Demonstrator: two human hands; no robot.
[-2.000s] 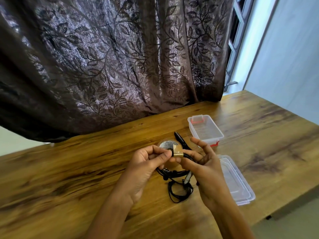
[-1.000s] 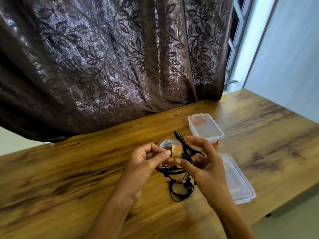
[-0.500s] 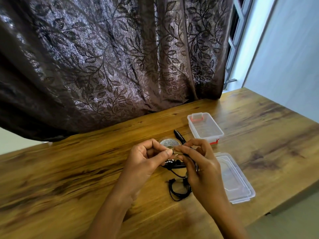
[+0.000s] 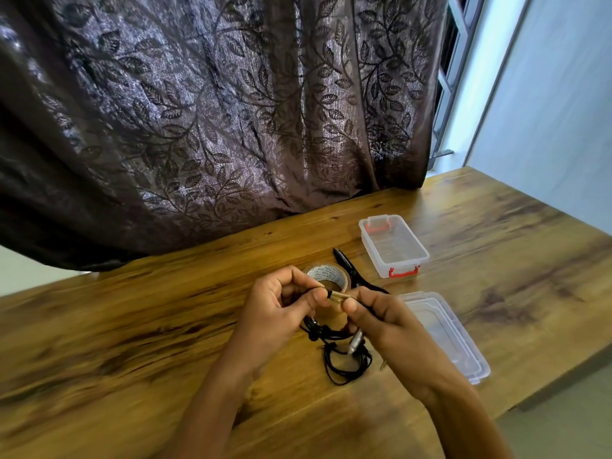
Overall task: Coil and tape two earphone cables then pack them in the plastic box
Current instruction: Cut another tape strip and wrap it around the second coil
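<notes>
Two hands sit close together over the table (image 4: 132,326), left hand (image 4: 275,313) and right hand (image 4: 387,323) each pinching an end of the taped earphone cable (image 4: 339,296), which lies crosswise between them; the open plastic box (image 4: 366,243) sits beyond, seemingly nearer the right.

dark brown curtain (image 4: 198,127) with a leaf pattern; streaky brown wood-grain table (image 4: 132,326); black cable (image 4: 344,372); at one o'clock from it, a clear box (image 4: 376,261) with red clips (image 4: 404,272).

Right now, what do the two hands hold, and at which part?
Both hold the black earphone cable at its brown-taped section: fingers of the left hand pinch its left end, those of the right hand its right end.
</notes>
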